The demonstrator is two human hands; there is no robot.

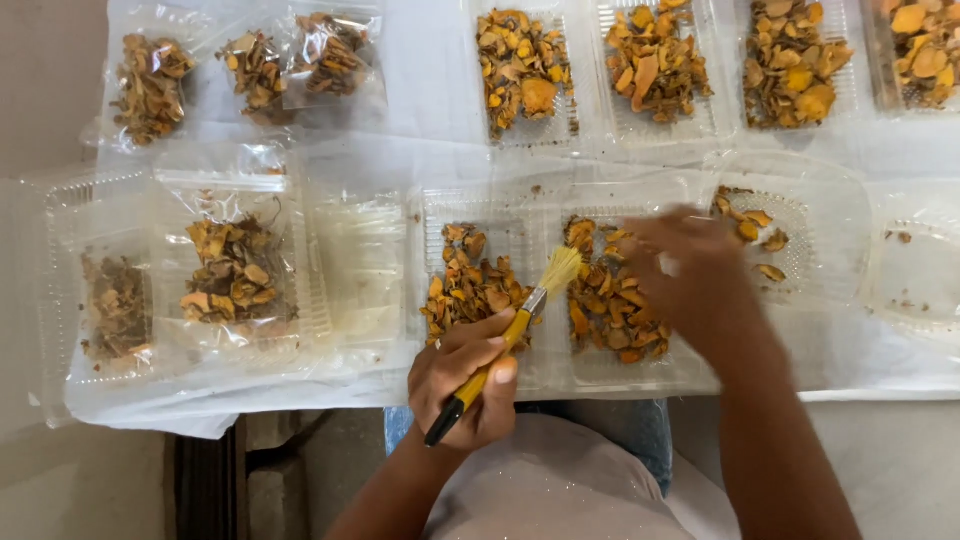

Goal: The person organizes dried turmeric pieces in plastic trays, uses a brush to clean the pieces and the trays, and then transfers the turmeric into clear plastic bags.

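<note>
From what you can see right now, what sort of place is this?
Probably a small sorting or packing bench for dried plant pieces. Clear plastic trays of orange-brown dried slices sit in rows on a white sheet, with filled clear bags beside them. The left hand holds a yellow-handled brush.

3 clear plastic bags (255, 75) upper left, clear clamshell trays (525, 70) elsewhere

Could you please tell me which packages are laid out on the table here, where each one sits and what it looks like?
Plastic bags: far left, clear, holding brownish dried pieces.
Far trays: far right row, clear rectangular, full of orange-yellow slices.
Left trays: near left, clear, brown dried pieces.
Middle trays: by the left hand holding a yellow-handled brush, orange slices.
Right tray: beyond the blurred right hand, few slices.
No labels visible.
</note>
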